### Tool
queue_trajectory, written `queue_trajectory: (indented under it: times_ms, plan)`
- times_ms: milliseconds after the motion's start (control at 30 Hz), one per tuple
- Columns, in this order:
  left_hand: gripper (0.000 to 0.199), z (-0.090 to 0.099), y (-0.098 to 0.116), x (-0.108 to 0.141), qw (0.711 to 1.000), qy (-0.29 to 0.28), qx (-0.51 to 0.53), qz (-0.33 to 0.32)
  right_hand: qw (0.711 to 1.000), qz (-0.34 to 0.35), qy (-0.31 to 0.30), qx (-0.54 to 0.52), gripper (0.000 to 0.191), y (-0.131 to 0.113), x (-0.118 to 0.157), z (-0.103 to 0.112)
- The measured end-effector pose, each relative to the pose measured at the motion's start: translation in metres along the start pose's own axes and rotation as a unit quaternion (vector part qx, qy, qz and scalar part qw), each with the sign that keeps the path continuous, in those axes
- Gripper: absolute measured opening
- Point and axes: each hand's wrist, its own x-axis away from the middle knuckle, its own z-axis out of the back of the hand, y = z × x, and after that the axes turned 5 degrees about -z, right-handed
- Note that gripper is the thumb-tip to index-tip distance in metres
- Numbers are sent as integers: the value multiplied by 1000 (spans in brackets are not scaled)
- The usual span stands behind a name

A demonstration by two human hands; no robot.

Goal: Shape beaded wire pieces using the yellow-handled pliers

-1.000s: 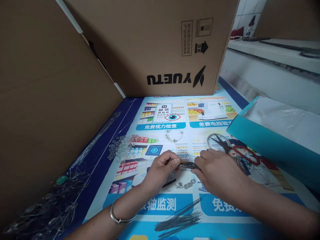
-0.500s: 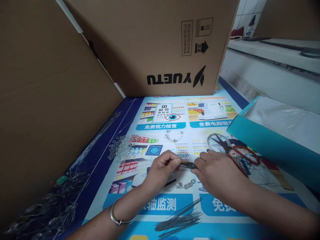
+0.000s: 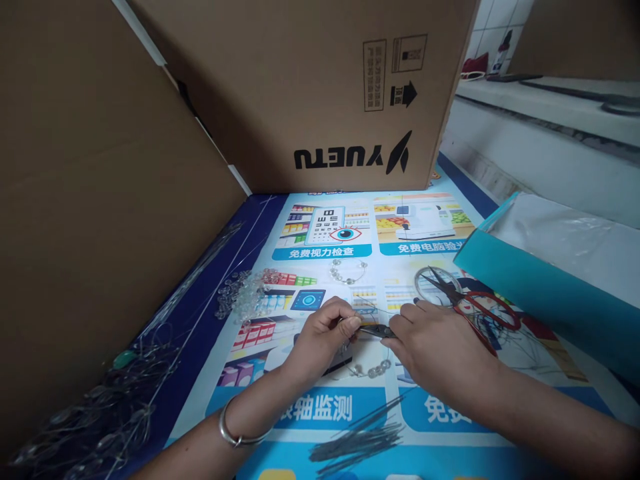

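My right hand is closed around a pair of small dark pliers, whose jaws point left toward the other hand. With thumb and forefinger, my left hand pinches a thin wire right at the plier tips; the pinched end itself is hidden by the fingers. Below the pliers, a curved wire strung with clear beads hangs between the two hands. Farther back lies a separate ring of wire with clear beads on the printed sheet.
Loose clear beads are heaped at left. Cut dark wires lie in front. Red-handled scissors rest over a wire coil at right, beside a teal box. Cardboard panels stand behind. Tangled wire pieces lie lower left.
Very little differs. My left hand and wrist have shifted very slightly; the pliers and my right hand hold almost the same place.
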Motion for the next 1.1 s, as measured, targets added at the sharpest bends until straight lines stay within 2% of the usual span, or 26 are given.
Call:
queue_trajectory:
  times_ms: [400,533,800,1100]
  plan:
    - [6,0,-1,-1,987,-45,153,21,997,6,53,49,17,-2,8,3]
    - [7,-1,-2,-1,989,-44,142,13,995,8,67,67,16,-3,10,2]
    - [7,1,-4,0,999,-13,35,-39,997,-5,59,56,17,-3,6,2]
    - [9,-2,-1,1,998,-21,46,31,996,-4,55,71,17,-2,6,0]
